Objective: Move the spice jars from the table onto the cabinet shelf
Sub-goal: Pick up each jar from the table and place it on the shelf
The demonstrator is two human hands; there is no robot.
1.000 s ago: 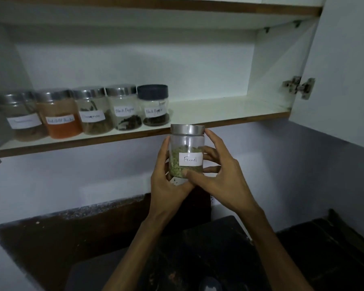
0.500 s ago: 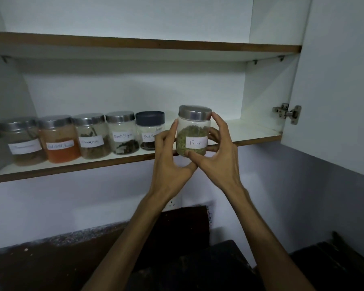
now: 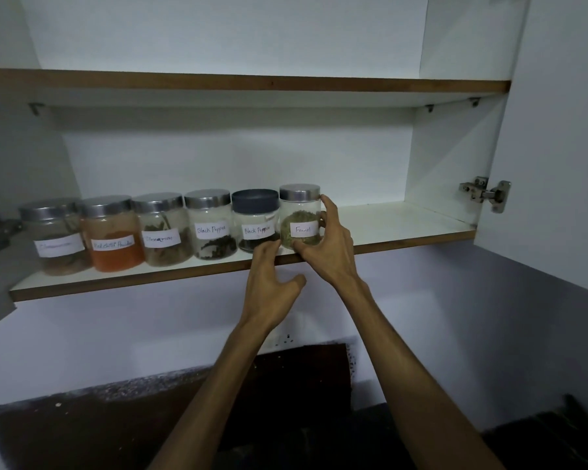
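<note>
One upright Fennel jar on shelf, right hand around it.

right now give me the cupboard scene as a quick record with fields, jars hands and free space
jars on shelf: six in one row along the lower shelf
newest jar: fennel jar, right end of the row, beside the dark-lidded jar
lids: five silver, one dark
readable labels: fennel, black pepper twice
right hand: right hand wrapped round the fennel jar
left hand: left hand open, fingers at the shelf edge below the jars
free space: bare shelf to the right of the fennel jar
cupboard door: door open on the right
</note>
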